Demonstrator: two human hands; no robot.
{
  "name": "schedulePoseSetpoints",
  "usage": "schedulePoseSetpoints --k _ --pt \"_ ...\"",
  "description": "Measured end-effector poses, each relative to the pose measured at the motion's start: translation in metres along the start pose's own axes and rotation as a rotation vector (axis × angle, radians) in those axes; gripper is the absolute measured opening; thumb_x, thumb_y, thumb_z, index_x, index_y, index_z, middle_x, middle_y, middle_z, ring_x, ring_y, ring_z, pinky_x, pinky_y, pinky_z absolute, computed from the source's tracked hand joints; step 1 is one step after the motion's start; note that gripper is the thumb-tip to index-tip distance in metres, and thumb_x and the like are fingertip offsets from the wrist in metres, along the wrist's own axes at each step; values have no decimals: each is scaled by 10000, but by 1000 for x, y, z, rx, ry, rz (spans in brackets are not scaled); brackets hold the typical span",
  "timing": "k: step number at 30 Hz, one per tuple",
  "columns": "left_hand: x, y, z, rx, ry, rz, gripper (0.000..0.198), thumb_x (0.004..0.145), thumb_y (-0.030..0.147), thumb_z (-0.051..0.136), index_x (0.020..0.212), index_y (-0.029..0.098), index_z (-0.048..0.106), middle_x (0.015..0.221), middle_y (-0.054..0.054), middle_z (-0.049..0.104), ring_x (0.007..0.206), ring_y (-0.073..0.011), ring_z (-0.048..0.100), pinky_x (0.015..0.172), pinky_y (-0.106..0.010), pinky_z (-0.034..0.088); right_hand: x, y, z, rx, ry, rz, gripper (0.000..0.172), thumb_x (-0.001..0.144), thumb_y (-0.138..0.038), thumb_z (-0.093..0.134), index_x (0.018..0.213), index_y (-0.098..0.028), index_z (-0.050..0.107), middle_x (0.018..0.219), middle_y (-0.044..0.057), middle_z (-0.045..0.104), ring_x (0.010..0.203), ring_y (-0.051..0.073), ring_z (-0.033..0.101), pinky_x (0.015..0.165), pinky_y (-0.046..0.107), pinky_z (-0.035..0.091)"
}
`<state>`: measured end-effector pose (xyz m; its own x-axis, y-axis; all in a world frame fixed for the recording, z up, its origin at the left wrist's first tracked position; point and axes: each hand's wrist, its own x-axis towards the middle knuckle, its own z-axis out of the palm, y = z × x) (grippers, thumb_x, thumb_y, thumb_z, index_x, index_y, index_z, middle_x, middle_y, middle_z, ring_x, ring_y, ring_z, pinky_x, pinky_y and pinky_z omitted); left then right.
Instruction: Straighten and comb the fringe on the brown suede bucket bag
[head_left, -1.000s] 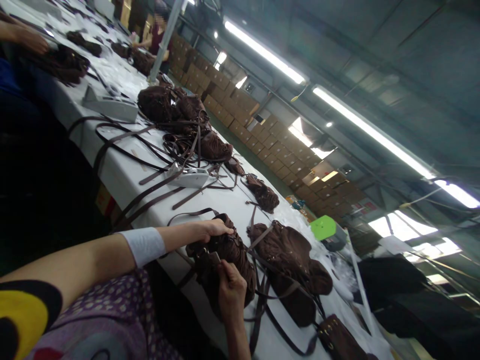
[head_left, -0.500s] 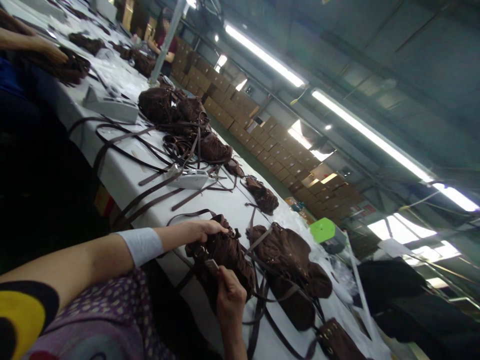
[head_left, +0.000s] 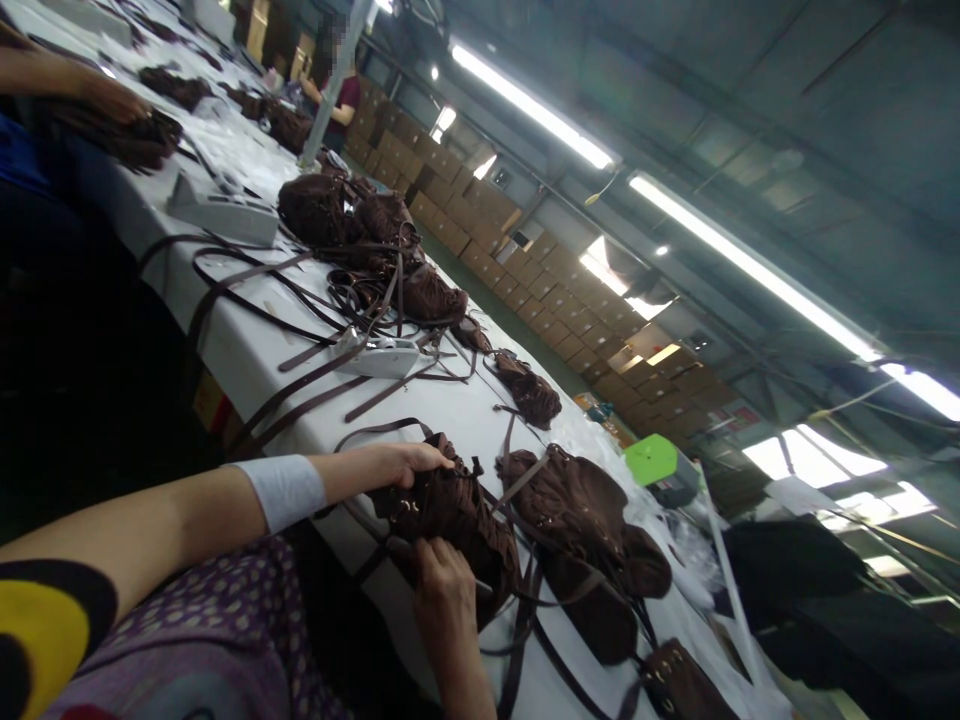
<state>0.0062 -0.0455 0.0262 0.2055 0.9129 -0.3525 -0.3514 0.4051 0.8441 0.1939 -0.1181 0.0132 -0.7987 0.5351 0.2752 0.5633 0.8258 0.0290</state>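
A dark brown gathered drawstring bag point(head_left: 465, 525) with metal fittings lies at the near table edge. My left hand point(head_left: 420, 460) is closed on its upper end, thumb on top. My right hand point(head_left: 444, 575) is lower, against the bag's near side, with knuckles up and fingers curled. A slim pale piece point(head_left: 482, 587) shows just to the right of these fingers; its kind cannot be made out, and the fingers cover what else they hold. Further right lies a second brown bag point(head_left: 574, 500), with long straps around it.
The white table point(head_left: 315, 400) carries more brown bags point(head_left: 322, 210), loose straps point(head_left: 262, 265) and a grey tape dispenser point(head_left: 382, 358). A co-worker's hand point(head_left: 112, 100) handles brown material at upper left. A green-and-grey device point(head_left: 651, 460) stands at the far edge, beside a white pole point(head_left: 724, 570).
My right hand has shifted slightly up and left and turned knuckles-up. The small flat piece that stuck out leftward from its fingers is now out of sight there. My left hand keeps its grip.
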Motion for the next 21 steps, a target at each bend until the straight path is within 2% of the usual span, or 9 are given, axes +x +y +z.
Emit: schedulePoseSetpoints --k 3,7,10,14,18,21 --pt "-7 -3 5 27 40 2 299 644 435 760 678 160 649 695 -96 706 605 -237 637 570 -325 496 -5 -8 9 -15 -69 80 258 736 19 486 823 -198 597 782 34 620 720 197 563 640 283 357" --pt "-12 -12 17 123 128 229 308 514 354 846 651 141 670 639 -62 684 535 -186 585 501 -262 437 -23 -22 25 -3 -45 114 313 717 28 462 883 -204 593 777 37 623 715 216 577 636 298 348" --pt "-6 -19 29 75 241 348 283 567 355 815 631 127 659 562 -31 630 493 -155 542 470 -245 411 -35 -36 30 62 34 132 308 766 11 415 916 -201 582 753 37 615 683 211 579 609 299 339" --pt "12 -26 42 13 364 397 269 633 343 771 718 114 660 602 -12 619 529 -134 547 500 -225 424 -42 -52 21 114 133 109 249 840 -46 386 897 -208 566 702 22 594 628 195 569 582 295 328" --pt "26 -38 52 -20 428 442 224 649 310 749 707 112 662 624 -19 629 562 -139 567 528 -224 438 -46 -56 15 108 192 73 224 845 -63 375 821 -209 543 647 15 573 565 184 557 538 290 308" --pt "34 -49 56 -16 470 467 176 653 277 735 673 117 665 650 -28 649 611 -155 594 578 -233 455 -53 -58 20 119 251 88 234 873 -91 349 807 -207 541 615 14 558 539 174 557 522 285 318"
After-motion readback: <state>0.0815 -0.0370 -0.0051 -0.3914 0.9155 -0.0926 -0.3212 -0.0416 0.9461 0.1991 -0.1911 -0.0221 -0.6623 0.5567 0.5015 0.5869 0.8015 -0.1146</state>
